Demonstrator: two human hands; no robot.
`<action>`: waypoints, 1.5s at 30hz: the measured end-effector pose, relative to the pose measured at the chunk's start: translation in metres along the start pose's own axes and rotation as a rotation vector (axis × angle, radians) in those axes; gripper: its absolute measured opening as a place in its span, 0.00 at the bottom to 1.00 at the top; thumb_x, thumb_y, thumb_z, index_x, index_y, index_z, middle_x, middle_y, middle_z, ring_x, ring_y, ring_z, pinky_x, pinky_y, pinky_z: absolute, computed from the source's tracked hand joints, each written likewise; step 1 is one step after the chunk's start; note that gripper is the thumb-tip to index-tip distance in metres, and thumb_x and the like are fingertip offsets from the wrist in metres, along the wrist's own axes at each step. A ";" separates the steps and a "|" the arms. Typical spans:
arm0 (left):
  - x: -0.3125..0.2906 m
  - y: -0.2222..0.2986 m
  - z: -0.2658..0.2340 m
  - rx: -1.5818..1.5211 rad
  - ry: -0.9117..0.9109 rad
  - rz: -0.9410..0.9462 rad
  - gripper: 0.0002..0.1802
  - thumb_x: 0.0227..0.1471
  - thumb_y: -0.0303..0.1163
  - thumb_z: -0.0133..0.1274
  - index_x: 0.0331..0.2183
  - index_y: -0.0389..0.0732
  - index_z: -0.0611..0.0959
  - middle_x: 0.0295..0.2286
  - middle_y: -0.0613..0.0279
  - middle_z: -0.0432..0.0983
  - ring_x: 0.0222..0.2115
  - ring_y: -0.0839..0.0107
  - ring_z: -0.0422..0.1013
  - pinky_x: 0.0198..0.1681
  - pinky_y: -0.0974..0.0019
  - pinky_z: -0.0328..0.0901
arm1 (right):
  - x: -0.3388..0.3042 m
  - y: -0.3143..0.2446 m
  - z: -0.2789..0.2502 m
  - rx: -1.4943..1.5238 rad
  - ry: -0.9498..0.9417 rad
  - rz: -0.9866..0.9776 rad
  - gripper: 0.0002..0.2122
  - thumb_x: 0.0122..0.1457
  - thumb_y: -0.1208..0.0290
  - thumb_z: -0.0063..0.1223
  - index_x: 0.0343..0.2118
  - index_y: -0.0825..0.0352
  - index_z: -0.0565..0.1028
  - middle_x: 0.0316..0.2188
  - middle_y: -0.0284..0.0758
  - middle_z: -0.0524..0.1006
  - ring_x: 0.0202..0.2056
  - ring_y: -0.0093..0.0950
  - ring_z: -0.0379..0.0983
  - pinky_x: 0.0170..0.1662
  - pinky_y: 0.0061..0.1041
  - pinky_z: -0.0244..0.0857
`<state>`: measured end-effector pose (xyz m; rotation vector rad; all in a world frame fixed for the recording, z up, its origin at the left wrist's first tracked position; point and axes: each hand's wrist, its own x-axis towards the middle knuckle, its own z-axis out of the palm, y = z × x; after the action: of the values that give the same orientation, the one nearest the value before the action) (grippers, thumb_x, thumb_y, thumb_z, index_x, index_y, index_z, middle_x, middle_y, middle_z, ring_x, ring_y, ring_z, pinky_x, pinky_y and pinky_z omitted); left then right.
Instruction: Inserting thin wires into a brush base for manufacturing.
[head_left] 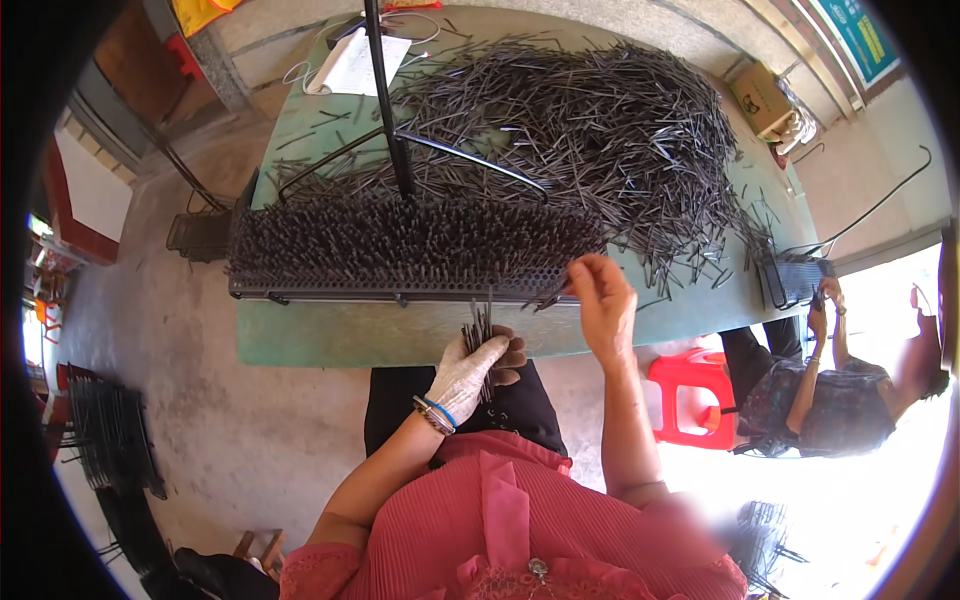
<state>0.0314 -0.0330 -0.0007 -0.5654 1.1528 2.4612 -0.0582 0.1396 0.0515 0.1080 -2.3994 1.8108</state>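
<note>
Apparently at a loading step, the gloved left hand (463, 377) grips dark rods (481, 333) near the perforated rack (340, 294), while the right hand (605, 306) (seemingly pinching a few) likely needs to align tips with holes (520, 284).

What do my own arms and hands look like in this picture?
Your left hand wears a whitish glove with grey-brown fingers; a blue band and a darker bracelet circle that wrist. Your right hand is bare, with no bracelet visible. The pinkish-red sleeves are short, with lacy trim.
</note>
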 end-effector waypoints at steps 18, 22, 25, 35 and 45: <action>0.003 -0.008 0.000 0.038 -0.043 -0.132 0.11 0.57 0.29 0.51 0.42 0.36 0.74 0.35 0.54 0.78 0.30 0.68 0.76 0.29 0.68 0.73 | 0.036 0.017 0.021 -0.190 0.008 -0.403 0.04 0.58 0.78 0.53 0.35 0.73 0.74 0.28 0.36 0.77 0.27 0.24 0.75 0.32 0.21 0.68; 0.004 -0.008 -0.001 0.020 -0.041 -0.150 0.11 0.57 0.29 0.51 0.41 0.36 0.75 0.34 0.54 0.78 0.29 0.68 0.77 0.29 0.68 0.72 | 0.039 0.014 0.020 -0.206 -0.084 -0.470 0.03 0.58 0.80 0.53 0.34 0.72 0.73 0.29 0.37 0.75 0.28 0.26 0.74 0.33 0.22 0.68; 0.004 -0.006 -0.001 0.014 -0.046 -0.158 0.11 0.57 0.30 0.51 0.42 0.36 0.75 0.34 0.54 0.78 0.29 0.68 0.77 0.28 0.69 0.72 | 0.041 0.011 0.019 -0.227 -0.103 -0.505 0.03 0.57 0.81 0.53 0.34 0.72 0.73 0.29 0.37 0.75 0.27 0.27 0.74 0.33 0.23 0.67; 0.004 -0.003 -0.001 0.069 -0.040 -0.171 0.11 0.57 0.30 0.51 0.41 0.37 0.76 0.33 0.55 0.78 0.27 0.71 0.76 0.28 0.70 0.71 | 0.037 0.013 0.021 -0.211 -0.070 -0.493 0.04 0.57 0.81 0.53 0.34 0.71 0.73 0.30 0.37 0.76 0.28 0.27 0.74 0.33 0.23 0.67; 0.002 -0.004 0.002 0.090 -0.052 -0.160 0.10 0.58 0.30 0.49 0.41 0.36 0.75 0.33 0.57 0.78 0.27 0.73 0.75 0.27 0.72 0.71 | 0.041 0.018 0.005 -0.170 -0.063 -0.434 0.04 0.56 0.80 0.55 0.34 0.70 0.73 0.30 0.39 0.75 0.29 0.35 0.73 0.33 0.27 0.67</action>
<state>0.0308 -0.0293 -0.0032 -0.5426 1.1456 2.2640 -0.1014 0.1408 0.0396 0.6214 -2.3235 1.4238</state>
